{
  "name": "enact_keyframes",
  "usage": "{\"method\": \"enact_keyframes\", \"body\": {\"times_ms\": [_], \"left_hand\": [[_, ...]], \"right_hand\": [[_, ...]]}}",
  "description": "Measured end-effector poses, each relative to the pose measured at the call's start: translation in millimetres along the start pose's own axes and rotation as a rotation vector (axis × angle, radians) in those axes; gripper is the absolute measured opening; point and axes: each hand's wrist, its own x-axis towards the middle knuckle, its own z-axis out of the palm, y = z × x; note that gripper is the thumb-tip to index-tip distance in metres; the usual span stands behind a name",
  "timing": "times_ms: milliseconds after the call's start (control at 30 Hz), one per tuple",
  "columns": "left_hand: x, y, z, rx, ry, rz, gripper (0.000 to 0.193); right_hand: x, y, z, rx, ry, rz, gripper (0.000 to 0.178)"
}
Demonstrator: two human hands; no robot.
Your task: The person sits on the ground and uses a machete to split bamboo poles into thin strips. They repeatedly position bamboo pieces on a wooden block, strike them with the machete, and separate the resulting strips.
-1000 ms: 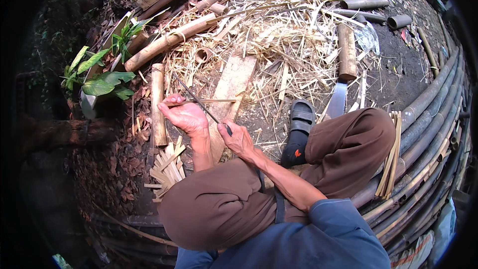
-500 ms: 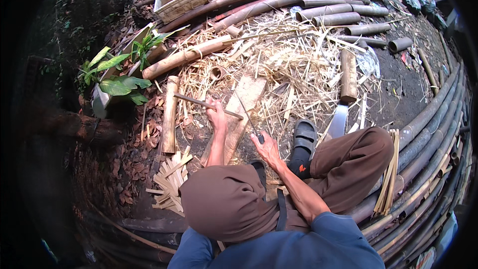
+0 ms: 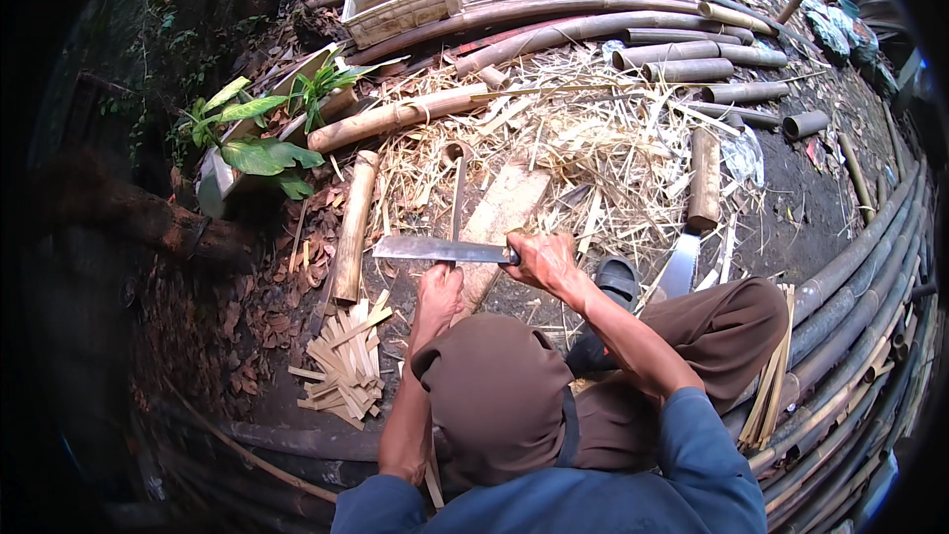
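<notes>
My left hand [image 3: 439, 294] is closed around the near end of a bamboo strip [image 3: 459, 193], which points away from me. In my right hand [image 3: 547, 263] is the dark handle of a machete [image 3: 420, 249]. Its long, broad grey blade lies crosswise over the strip, just beyond my left fingers. I cannot tell whether the edge has entered the strip. Under and beside the hands a worn wooden board [image 3: 509, 203] slants across the ground.
Pale bamboo shavings [image 3: 593, 138] spread beyond the board. Split bamboo pieces [image 3: 346, 361] lie in a heap at left, near a short bamboo log [image 3: 356, 227]. A handsaw [image 3: 680, 265] rests at right, beside long bamboo poles [image 3: 850, 302]. A plastic crate [image 3: 403, 8] stands far back.
The strip has swung from crosswise to pointing away from me, and my left hand has come nearer. My right hand has brought the machete flat across it. The view has shifted slightly.
</notes>
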Motion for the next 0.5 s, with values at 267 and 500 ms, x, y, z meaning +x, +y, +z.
{"method": "enact_keyframes", "body": {"times_ms": [267, 500], "left_hand": [[-48, -48, -35, 0.012, -0.103, 0.133, 0.046], [-14, 25, 4, -0.359, -0.063, -0.1, 0.032]], "right_hand": [[30, 105, -23, 0.177, 0.132, 0.508, 0.03], [-10, -2, -1, 0.014, 0.086, -0.088, 0.029]]}}
